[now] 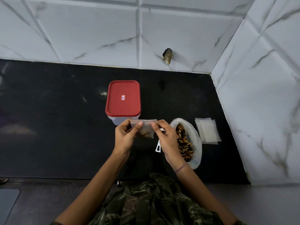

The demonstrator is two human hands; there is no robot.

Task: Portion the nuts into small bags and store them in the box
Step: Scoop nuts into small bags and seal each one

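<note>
Head: small bag [145, 129] between left hand [124, 138], right hand [165, 139]

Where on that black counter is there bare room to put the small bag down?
The widest bare counter lies left of the red-lidded box. A smaller patch sits between the box and the corner wall. It is crowded at right: scoop, nut bag and empty bags sit close together.

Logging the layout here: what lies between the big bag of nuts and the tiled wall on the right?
A stack of empty small bags, flat on the black counter, as the head view shows.
</note>
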